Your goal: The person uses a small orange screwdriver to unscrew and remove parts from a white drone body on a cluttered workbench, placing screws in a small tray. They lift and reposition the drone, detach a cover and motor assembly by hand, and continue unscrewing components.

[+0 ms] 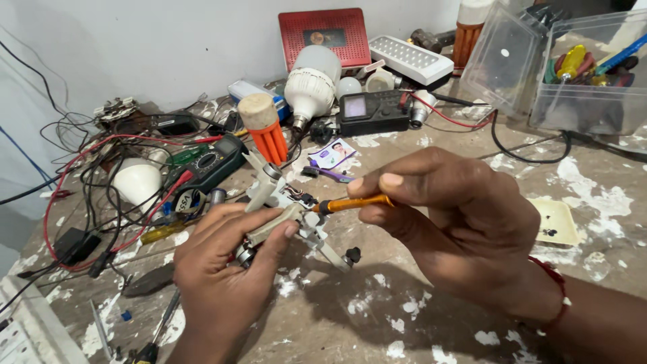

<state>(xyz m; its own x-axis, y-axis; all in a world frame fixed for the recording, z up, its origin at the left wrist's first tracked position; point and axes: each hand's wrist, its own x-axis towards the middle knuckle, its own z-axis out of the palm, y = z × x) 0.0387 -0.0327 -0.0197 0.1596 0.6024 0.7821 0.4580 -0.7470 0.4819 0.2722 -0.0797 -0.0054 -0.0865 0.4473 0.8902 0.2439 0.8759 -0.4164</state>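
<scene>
Over a paint-flecked workbench (pixel 472 323), left hand (pixel 219 283) grips a white frame (pixel 283 209); right hand (pixel 451 216) pinches a screwdriver (pixel 354 202).

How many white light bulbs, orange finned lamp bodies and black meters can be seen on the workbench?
White light bulbs: 2, one large, one lying at left
Orange finned lamp bodies: 2
Black meters: 2
Total: 6

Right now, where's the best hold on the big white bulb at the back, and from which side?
Hold the white bulb around its ribbed white body, coming from above. It stands tilted, metal base down among wires, dome up. The orange bottle crowds its left, so the top is freest.
</scene>
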